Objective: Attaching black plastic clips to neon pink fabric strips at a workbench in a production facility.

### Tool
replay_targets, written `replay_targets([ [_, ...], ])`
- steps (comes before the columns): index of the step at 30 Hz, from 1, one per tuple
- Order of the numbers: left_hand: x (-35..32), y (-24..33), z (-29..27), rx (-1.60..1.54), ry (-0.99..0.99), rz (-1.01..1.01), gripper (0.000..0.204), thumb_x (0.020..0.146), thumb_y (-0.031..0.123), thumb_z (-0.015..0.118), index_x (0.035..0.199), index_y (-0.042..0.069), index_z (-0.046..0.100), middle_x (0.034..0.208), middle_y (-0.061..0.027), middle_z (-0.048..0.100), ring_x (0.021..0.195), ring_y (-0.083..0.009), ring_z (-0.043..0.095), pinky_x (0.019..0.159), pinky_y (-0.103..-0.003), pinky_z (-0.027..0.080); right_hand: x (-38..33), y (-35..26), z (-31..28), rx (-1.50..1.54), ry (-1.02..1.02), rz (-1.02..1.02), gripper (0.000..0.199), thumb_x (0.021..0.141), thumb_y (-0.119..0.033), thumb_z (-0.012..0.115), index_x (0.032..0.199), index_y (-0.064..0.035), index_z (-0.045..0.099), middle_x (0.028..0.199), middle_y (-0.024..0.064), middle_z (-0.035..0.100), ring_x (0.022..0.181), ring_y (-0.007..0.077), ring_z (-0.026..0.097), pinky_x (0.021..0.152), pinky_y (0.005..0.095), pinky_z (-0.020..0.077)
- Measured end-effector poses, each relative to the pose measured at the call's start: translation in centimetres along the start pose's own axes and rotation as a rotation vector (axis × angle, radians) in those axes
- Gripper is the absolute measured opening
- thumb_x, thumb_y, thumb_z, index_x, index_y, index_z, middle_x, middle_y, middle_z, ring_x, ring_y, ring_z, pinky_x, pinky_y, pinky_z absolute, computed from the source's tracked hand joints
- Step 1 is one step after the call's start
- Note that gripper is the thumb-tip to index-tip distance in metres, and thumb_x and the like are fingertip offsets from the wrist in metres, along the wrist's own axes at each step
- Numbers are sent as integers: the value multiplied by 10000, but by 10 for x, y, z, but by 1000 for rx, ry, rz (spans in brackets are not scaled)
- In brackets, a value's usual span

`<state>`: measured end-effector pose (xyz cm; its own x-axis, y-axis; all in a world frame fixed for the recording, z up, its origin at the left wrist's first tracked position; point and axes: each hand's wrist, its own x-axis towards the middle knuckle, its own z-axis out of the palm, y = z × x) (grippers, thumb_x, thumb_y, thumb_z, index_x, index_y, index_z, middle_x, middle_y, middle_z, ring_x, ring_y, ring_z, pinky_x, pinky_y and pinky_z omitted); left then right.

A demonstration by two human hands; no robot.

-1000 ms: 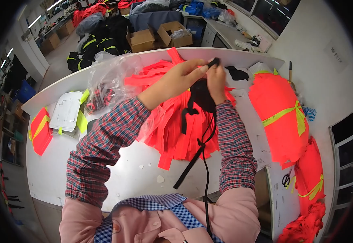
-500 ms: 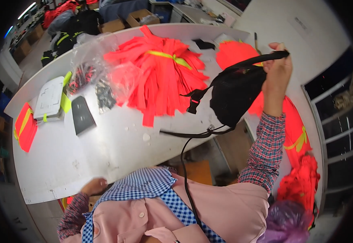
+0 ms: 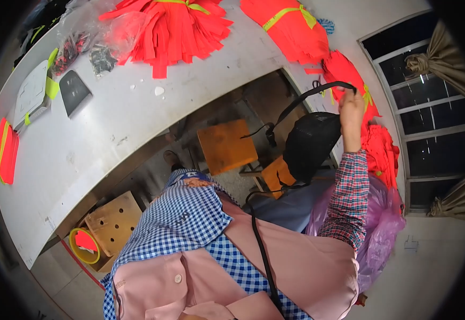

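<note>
My right hand (image 3: pixel 351 113) is raised at the right and grips the black strap (image 3: pixel 311 94) of a black mesh bag (image 3: pixel 311 144) that hangs below it, off the table's edge. A thin black cord (image 3: pixel 262 250) trails from the bag down across my pink and blue-checked apron. My left hand is not in view. Far from my hand, a pile of orange-red fabric strips (image 3: pixel 169 25) lies on the white table (image 3: pixel 104 128).
Orange vests with yellow bands (image 3: pixel 290 29) lie at the table's right end, more orange fabric (image 3: pixel 377 143) by the window. A pink plastic bag (image 3: pixel 383 224) sits at my right. Wooden stools (image 3: pixel 226 145) stand under the table. A cardboard box (image 3: pixel 112 223) sits lower left.
I have turned away from the table to the right. My right hand carried the black bag off the table and now holds it up by the strap; the left hand left the view.
</note>
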<state>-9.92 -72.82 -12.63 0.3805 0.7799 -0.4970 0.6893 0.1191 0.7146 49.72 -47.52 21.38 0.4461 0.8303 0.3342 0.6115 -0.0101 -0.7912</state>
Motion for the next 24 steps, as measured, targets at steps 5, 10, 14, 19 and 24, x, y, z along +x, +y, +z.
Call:
replay_targets([
  [5,-30,1,32,-16,94,-3,324,872,260,602,1091,22,602,980,-161,659,880,-264,632,769,-347,492,-42,63,-5,-296,-129,48,247,937,-181,450,876,-20,627,580,18,489,532,99,453,514,275,365],
  [10,-44,-2,50,-22,206,-16,333,875,263,599,1101,18,596,993,-163,656,892,-266,631,777,-348,490,-72,131,12,-435,-276,57,251,942,-215,464,862,-30,614,593,46,517,554,136,500,541,306,394],
  [14,-35,0,58,-27,333,-18,341,879,265,596,1108,14,592,1003,-165,654,901,-268,630,783,-348,489,-73,145,28,-127,-231,273,281,974,-226,425,850,-39,593,531,-10,427,437,73,395,423,260,306],
  [19,-17,-1,62,-24,511,-23,350,882,268,593,1118,10,587,1016,-167,652,913,-270,628,791,-348,487,-58,77,59,66,-212,335,281,988,-239,407,885,-41,577,529,-41,378,428,56,332,398,227,266],
  [24,101,134,-43,-261,139,97,358,923,226,574,1193,-7,550,1071,-145,640,975,-206,611,838,-293,479,-43,6,55,272,-270,295,252,975,-243,454,931,-15,552,560,-54,310,445,41,255,404,212,197],
])
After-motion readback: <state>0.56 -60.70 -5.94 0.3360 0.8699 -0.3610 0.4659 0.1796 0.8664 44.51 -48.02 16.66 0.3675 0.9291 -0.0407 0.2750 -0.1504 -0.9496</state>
